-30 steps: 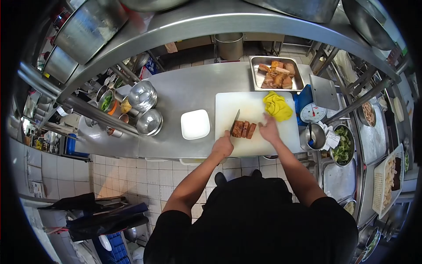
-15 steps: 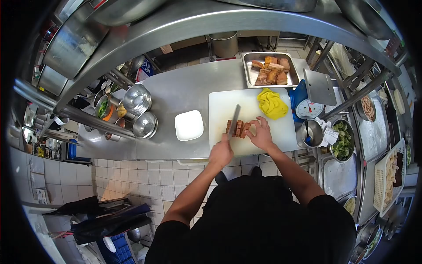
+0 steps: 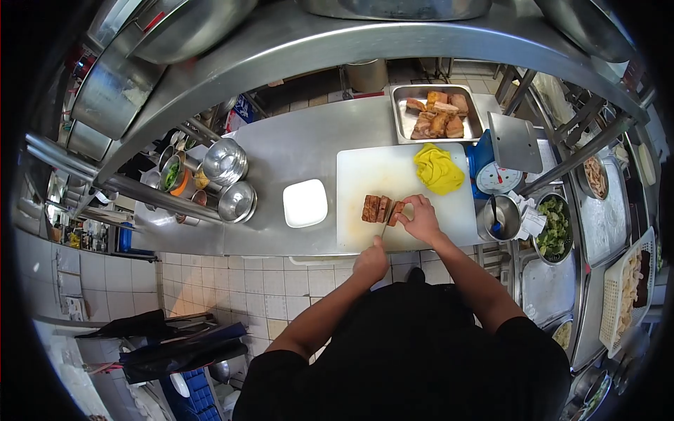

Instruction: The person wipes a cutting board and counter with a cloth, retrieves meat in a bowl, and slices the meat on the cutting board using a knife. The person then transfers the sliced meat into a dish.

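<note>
My left hand point(image 3: 371, 262) is closed around the handle of a knife point(image 3: 385, 226). Its blade stands nearly edge-on among the cut pieces of browned pork point(image 3: 373, 208), towards their right end. With closed fingers, my right hand point(image 3: 421, 219) steadies the rightmost piece of meat point(image 3: 397, 212). The meat lies in a short row on a white cutting board point(image 3: 354, 172). Beyond my right hand, a crumpled yellow cloth point(image 3: 439, 168) rests on the board.
A metal tray point(image 3: 401, 130) of larger pork blocks is behind the board. Left of it sits a white square dish point(image 3: 305, 203). A blue scale point(image 3: 484, 158), a steel pot point(image 3: 500, 231) and a bowl of greens point(image 3: 553, 228) stand at right. A steel shelf point(image 3: 365, 41) arches overhead.
The knife has moved right, from the left part of the meat to between pieces near its right end. My left hand has shifted right and towards me. The view has shifted slightly.
</note>
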The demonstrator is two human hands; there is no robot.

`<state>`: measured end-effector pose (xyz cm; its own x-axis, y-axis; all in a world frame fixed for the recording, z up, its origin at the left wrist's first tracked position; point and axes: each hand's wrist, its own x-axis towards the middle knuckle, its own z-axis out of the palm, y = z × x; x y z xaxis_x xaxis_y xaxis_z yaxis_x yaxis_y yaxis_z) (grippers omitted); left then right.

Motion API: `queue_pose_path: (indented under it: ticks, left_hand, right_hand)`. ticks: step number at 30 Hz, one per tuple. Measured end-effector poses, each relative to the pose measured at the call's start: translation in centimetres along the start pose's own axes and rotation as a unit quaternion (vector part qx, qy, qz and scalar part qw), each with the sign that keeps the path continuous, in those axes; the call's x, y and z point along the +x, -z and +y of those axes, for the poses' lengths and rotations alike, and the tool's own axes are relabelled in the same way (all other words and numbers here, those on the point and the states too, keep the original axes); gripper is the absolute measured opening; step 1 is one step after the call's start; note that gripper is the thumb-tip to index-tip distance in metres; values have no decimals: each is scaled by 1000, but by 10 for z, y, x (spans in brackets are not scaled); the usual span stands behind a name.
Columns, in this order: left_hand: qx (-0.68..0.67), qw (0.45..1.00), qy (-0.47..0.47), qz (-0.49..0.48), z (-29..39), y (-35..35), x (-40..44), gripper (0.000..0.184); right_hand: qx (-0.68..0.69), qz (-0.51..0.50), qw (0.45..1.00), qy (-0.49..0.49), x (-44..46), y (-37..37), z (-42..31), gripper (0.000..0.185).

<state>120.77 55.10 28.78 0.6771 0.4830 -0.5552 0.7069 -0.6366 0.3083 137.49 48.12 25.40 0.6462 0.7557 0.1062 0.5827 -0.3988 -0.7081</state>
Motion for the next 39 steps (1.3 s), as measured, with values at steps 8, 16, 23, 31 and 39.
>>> queue_pose_path:
  ticks: [8,16,23,31,39]
  left_hand:
    - [-50,999,-12,1,-12,9,-24,30]
    - [-110,993,-18,36,-42,-15,-14,23]
    - [-118,989,-73,48,-43,13,-1,21]
    - [-109,986,-117,39,-51,5,-8,18]
    - [-93,985,-130,58,-47,-5,13,19]
  right_hand:
    - [18,-17,1000,10,-9,21,16,41]
    - [-33,-86,975,-201,-9,-1,-19,73]
    - [-121,-136,976,-118,7,17,-35,71]
    - [-157,65,982,88,8,52,24,58]
    - [-245,35,963,-108,63,60,58,35]
